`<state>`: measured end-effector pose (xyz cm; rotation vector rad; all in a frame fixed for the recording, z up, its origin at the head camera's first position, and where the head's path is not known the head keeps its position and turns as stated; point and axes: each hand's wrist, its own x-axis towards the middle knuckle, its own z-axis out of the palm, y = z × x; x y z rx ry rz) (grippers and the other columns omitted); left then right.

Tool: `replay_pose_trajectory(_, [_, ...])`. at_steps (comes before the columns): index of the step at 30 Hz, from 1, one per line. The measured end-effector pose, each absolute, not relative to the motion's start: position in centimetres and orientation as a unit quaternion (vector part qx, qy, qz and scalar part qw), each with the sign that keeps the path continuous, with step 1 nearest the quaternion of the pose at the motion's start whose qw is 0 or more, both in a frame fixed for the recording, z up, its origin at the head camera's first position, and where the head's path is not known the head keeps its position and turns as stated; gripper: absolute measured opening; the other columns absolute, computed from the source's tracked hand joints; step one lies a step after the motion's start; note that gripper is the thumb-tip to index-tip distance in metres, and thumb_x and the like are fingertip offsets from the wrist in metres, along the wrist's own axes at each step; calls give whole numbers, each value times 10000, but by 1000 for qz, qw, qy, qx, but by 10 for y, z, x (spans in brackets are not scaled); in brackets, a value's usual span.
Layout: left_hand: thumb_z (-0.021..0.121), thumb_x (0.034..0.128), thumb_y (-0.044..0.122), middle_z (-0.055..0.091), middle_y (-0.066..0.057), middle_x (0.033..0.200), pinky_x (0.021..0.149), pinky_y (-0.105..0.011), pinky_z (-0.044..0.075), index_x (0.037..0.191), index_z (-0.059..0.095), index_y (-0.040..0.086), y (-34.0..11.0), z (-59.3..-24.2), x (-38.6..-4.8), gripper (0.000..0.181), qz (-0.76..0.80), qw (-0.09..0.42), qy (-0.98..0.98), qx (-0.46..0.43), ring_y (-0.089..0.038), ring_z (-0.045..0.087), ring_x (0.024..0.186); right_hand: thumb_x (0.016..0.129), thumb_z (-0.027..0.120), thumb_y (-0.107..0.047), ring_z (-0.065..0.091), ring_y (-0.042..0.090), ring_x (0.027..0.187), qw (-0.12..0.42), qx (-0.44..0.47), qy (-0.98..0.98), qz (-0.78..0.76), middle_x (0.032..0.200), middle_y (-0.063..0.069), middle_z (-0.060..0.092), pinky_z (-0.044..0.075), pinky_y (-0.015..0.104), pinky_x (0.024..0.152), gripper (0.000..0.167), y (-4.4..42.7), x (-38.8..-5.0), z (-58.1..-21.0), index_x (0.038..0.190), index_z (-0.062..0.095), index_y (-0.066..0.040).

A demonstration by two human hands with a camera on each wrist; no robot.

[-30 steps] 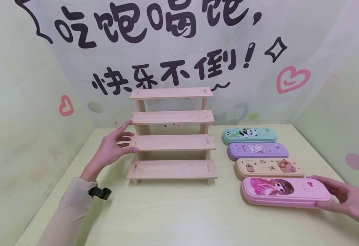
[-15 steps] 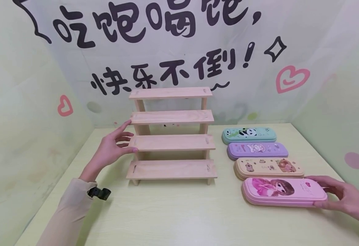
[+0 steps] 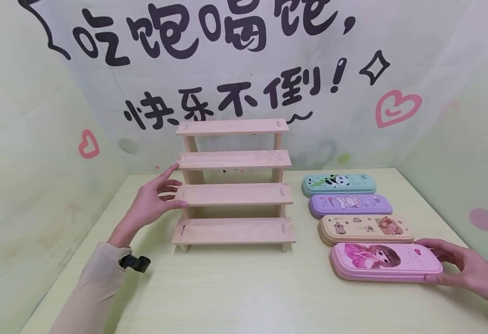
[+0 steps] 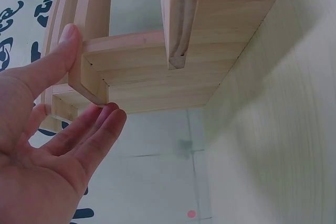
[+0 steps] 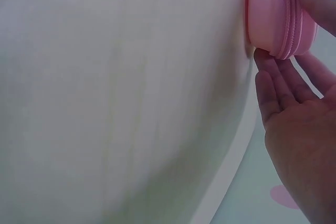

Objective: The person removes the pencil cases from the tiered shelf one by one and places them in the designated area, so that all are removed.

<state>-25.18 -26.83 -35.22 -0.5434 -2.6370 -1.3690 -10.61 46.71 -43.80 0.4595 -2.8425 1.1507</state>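
Observation:
A four-tier wooden display rack [image 3: 233, 195] stands on the table. My left hand [image 3: 150, 202] holds its left end, the thumb on the second shelf from the bottom and the index finger reaching to the shelf above. The left wrist view shows the thumb on that shelf board [image 4: 92, 74] and fingertips at its end. With my right hand [image 3: 469, 269] I grip the right end of a pink zippered pencil case [image 3: 388, 264] printed with a doll-like girl. The thumb is along its front side and the other fingers go behind, partly hidden. Its zipper [image 5: 289, 19] shows in the right wrist view.
Behind the pink case lie a beige pencil case [image 3: 365, 228], a purple one [image 3: 350, 205] and a green panda one [image 3: 337, 184], in a row. A printed cloth backdrop [image 3: 244, 69] surrounds the pale table [image 3: 244, 292] on three sides.
The right end of the pink pencil case has shifted slightly left, with my right hand still on it. My left hand and the rack stay where they were.

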Motion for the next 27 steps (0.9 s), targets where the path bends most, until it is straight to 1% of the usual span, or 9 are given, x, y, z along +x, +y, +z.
replay_pose_trajectory(3, [953,790,136,651,-196,1347,1017,-559,556,1675,302,346,-268,-352,-252,1118,-451,61,-872,-178,-373,652,1221,772,866,57,623,-3,987,26,152,-916,371,1183,-190,660,451,72,749,693,467,-106,-439,1406,600,-36])
replay_pose_trajectory(8, [952,791,142,652,-197,1347,1011,-541,562,1676,299,342,-268,-352,-252,1118,-446,61,-875,-177,-371,654,1219,761,880,34,627,11,975,39,151,-919,362,1161,-166,675,438,92,737,698,465,-106,-438,1398,605,-37])
replay_pose_trajectory(13, [952,790,135,652,-203,1345,1012,-552,564,1677,302,334,-268,-352,-252,1117,-446,61,-876,-176,-377,653,1218,762,888,18,625,6,984,44,150,-921,357,1163,-160,679,434,88,746,700,463,-107,-437,1399,600,-23])
replay_pose_trajectory(20, [952,795,144,652,-203,1347,1012,-520,571,1679,294,335,-270,-352,-252,1119,-441,60,-879,-174,-376,649,1224,768,895,-6,613,5,981,47,147,-924,350,1168,-176,666,442,87,747,693,461,-109,-437,1394,599,-20])
replay_pose_trajectory(23, [951,799,152,653,-202,1349,1013,-528,570,1680,289,342,-270,-353,-252,1117,-437,60,-880,-174,-377,649,1223,755,898,8,612,1,982,55,151,-922,353,1178,-193,659,445,70,763,703,461,-108,-438,1390,598,-5])
replay_pose_trajectory(25, [951,801,159,653,-200,1353,1014,-542,567,1680,286,345,-270,-353,-252,1117,-436,61,-881,-174,-377,648,1224,753,900,7,600,-28,1000,57,150,-922,352,1205,-230,640,440,67,763,725,461,-107,-438,1410,594,-17])
replay_pose_trajectory(27, [949,807,170,647,-201,1367,1015,-532,569,1682,274,350,-270,-354,-252,1119,-434,61,-882,-176,-374,646,1231,735,896,31,574,-72,1047,74,157,-918,356,1245,-261,623,424,66,817,780,462,-106,-437,1445,579,-32])
